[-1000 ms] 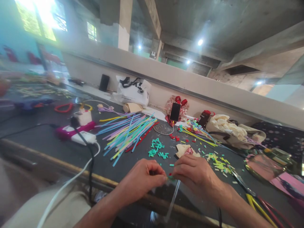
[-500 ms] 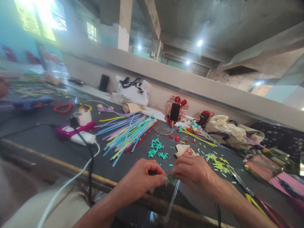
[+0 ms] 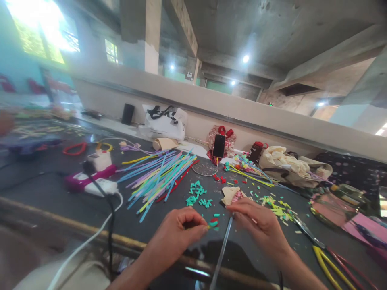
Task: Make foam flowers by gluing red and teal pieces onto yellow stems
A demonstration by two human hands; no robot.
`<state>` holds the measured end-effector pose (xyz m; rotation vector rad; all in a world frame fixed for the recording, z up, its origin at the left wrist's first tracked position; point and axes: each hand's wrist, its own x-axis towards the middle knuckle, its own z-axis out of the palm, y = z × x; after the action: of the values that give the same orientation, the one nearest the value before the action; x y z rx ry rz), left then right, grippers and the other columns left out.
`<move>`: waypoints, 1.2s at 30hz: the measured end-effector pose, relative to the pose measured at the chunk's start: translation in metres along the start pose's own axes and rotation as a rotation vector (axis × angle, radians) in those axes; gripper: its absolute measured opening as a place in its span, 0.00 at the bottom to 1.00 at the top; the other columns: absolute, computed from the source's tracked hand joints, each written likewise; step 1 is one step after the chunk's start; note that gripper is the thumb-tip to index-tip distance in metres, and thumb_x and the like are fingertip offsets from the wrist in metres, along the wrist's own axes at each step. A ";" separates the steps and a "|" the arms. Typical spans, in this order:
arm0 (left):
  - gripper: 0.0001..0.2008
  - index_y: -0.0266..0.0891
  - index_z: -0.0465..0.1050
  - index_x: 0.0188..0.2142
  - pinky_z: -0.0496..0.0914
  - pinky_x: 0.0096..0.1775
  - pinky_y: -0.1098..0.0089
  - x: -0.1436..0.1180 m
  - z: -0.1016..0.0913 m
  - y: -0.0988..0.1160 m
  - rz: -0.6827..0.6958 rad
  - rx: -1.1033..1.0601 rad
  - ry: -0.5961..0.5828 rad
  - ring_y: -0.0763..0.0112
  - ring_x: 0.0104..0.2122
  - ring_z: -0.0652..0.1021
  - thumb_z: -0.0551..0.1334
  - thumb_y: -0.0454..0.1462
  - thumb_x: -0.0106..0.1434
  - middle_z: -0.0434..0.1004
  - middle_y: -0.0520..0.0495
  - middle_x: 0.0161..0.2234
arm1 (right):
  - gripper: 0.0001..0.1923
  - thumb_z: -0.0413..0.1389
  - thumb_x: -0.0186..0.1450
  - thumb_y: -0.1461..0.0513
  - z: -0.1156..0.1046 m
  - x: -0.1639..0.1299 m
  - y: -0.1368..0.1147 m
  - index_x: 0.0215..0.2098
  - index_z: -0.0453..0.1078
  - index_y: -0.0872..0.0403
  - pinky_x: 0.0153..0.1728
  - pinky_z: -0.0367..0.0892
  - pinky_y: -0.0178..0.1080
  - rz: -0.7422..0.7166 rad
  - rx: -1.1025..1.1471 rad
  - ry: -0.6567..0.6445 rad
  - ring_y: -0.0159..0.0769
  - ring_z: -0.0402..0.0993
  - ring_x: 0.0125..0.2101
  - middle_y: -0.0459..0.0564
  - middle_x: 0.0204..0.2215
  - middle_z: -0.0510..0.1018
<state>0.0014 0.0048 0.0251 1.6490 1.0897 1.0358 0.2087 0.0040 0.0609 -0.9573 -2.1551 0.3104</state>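
Observation:
My left hand (image 3: 178,235) pinches a small cluster of red and teal straw pieces (image 3: 213,223) at its fingertips. Just to its right, my right hand (image 3: 260,226) holds the top end of a thin clear stick (image 3: 222,253) that slants down toward the near table edge. The two hands sit a little apart over the dark table (image 3: 60,193). Behind them lie loose teal cut pieces (image 3: 197,194), a scrap of beige paper (image 3: 231,195) and yellow-green cut pieces (image 3: 278,208).
A fan of long coloured straws (image 3: 160,177) lies at centre left. A pink and white power strip (image 3: 90,179) with cables sits at left. A phone (image 3: 218,146), a white bag (image 3: 165,123), a cloth bundle (image 3: 287,161) and scissors (image 3: 326,251) are also on the table.
My hands have drawn slightly apart. The left one keeps the small coloured pieces; the right one has shifted right along the clear stick. The view has tipped a little.

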 end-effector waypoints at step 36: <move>0.13 0.36 0.67 0.19 0.54 0.10 0.82 -0.002 0.008 0.009 -0.262 -0.610 0.217 0.84 0.08 0.62 0.69 0.40 0.37 0.67 0.57 0.10 | 0.06 0.57 0.52 0.59 0.087 0.000 -0.038 0.24 0.67 0.55 0.19 0.56 0.28 0.433 0.829 0.493 0.24 0.60 0.18 0.41 0.19 0.65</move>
<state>0.0101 -0.0010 0.0307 0.9009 0.9650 1.2361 0.1261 -0.0165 0.0192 -0.8602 -1.1699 0.9711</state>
